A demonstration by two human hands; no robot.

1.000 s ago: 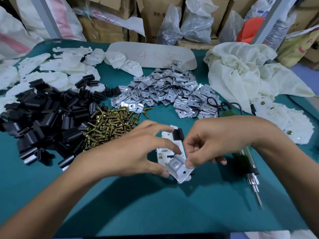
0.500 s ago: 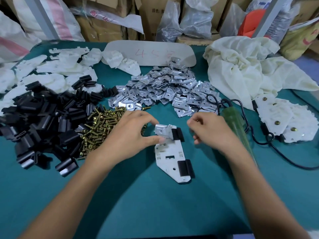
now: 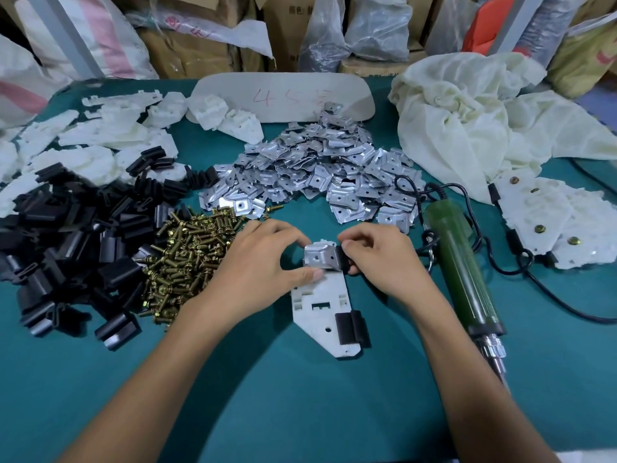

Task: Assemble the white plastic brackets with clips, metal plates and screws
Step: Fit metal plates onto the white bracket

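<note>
Fingers of the left hand [image 3: 263, 269] are pinching the left edge of a small bent silver metal plate [image 3: 319, 257], thumb at the near side and forefinger at the far side. The plate is sitting over the far end of a flat white plastic bracket [image 3: 320, 305], which is lying on the teal worktop [image 3: 300, 396] between the two wrists. The right hand [image 3: 377, 262] is curling its fingers around a black plastic clip [image 3: 344, 262] at the plate's right side. A second black clip [image 3: 351, 327] is sitting on the bracket's near right edge. Left of the hands, a heap of brass screws [image 3: 190, 259] is lying beside a pile of loose black clips [image 3: 66, 235]; a mound of spare metal plates [image 3: 310, 175] is lying beyond. A green electric screwdriver [image 3: 460, 262] is resting just right of the right forearm.
</note>
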